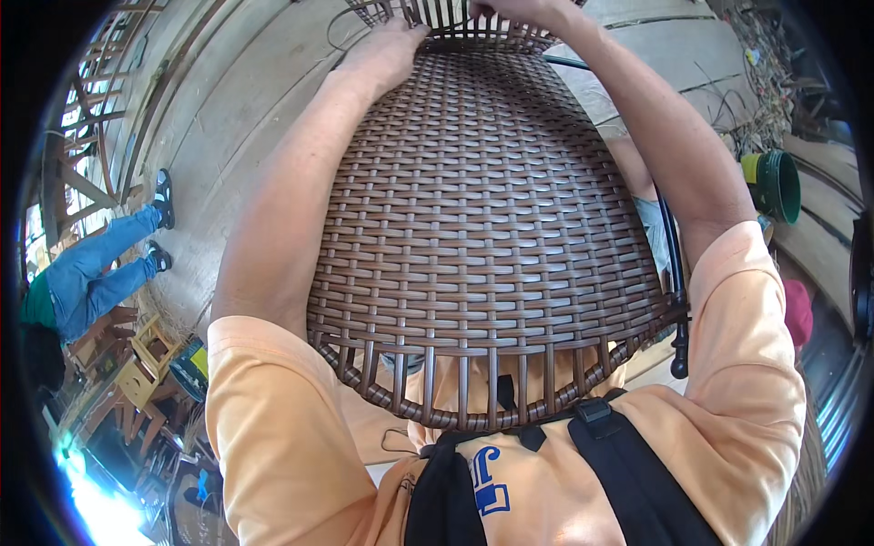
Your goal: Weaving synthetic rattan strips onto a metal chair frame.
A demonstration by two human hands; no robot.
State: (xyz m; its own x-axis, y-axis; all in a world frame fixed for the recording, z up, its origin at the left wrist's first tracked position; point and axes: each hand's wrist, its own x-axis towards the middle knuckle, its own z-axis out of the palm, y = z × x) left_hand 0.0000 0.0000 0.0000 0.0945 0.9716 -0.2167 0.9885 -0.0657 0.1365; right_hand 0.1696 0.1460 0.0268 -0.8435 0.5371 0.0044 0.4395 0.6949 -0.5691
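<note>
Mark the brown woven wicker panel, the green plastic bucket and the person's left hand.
Brown woven wicker panel (482, 227), head view, middle of the weave.
Green plastic bucket (776, 186), head view, its side wall.
Left hand (387, 50), head view, back of the hand.
</note>
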